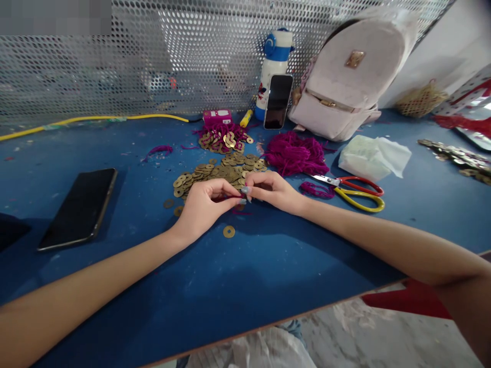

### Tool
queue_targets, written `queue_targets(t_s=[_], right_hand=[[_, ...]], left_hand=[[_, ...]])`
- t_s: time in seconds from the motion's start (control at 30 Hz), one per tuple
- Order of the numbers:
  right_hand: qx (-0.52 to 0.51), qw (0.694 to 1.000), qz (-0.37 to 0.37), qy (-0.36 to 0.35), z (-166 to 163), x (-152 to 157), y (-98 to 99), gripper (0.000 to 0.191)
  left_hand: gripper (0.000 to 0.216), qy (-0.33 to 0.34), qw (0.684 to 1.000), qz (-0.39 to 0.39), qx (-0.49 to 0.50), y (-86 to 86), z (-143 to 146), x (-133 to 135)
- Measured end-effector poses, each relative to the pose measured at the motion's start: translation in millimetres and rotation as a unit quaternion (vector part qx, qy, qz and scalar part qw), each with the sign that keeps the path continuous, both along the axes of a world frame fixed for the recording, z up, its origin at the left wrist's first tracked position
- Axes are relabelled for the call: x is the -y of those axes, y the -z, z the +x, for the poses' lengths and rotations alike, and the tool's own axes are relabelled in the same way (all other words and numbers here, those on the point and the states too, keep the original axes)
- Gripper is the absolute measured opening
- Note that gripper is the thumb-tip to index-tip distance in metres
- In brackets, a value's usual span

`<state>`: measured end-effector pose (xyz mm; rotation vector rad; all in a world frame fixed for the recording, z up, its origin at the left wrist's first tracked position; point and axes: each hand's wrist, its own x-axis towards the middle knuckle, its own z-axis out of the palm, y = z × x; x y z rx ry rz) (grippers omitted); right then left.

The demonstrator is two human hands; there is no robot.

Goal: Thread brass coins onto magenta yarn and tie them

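Observation:
My left hand (207,204) and my right hand (272,191) meet fingertip to fingertip, both pinched closed. A thin bit of purple string (229,197) shows between them; most of it is hidden by the fingers. Just behind the hands lies a heap of brass coins with square holes (226,171). One single coin (229,231) rests in front of them. Beyond the heap sits a bunch of coins tied with purple string (224,138). Right of it lies a bundle of purple yarn (295,153). Scissors (355,191) with one red and one yellow handle lie beside my right forearm.
A black phone (79,207) lies at left; another phone (278,102) leans on a white-and-blue bottle (274,64). A pale backpack (345,87) stands behind white tissue (372,156). A yellow cable (115,117) runs along the perforated metal panel (134,61). More coins (456,156) lie far right.

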<state>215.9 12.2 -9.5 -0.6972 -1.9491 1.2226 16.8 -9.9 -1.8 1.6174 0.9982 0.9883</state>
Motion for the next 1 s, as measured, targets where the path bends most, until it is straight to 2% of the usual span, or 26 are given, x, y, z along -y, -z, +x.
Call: queue_targets(t_s=[0.17,0.33,0.53,0.67,0.77,0.9,1.0], right_hand=[[-0.036,0.999,-0.017,-0.005,2,-2,1.1,0.033],[-0.105,0.993,-0.044,0.027,3,-1,3.5,0.029],[-0.145,0.989,-0.037,0.022,4,-1,7.1,0.028],[-0.121,0.991,-0.025,0.050,3,-1,5.1,0.033],[-0.066,0.995,0.001,0.072,0,1,1.3,0.039],[0.021,0.999,0.023,0.040,-4,3,0.5,0.042],[0.052,0.998,0.003,0.030,-7,5,3.1,0.039]], left_hand=[[0.012,0.000,1.000,0.006,0.011,-0.4,0,0],[0.014,0.004,1.000,0.001,0.012,0.2,0,-1],[0.011,0.006,1.000,-0.006,0.012,-1.5,1,0],[0.014,0.006,1.000,-0.017,0.011,-2.9,1,1],[0.009,-0.010,1.000,0.002,0.006,-2.9,1,1],[0.008,-0.022,0.999,0.029,0.010,-2.8,-1,1],[0.007,-0.025,0.999,0.044,-0.013,-3.4,-1,1]])
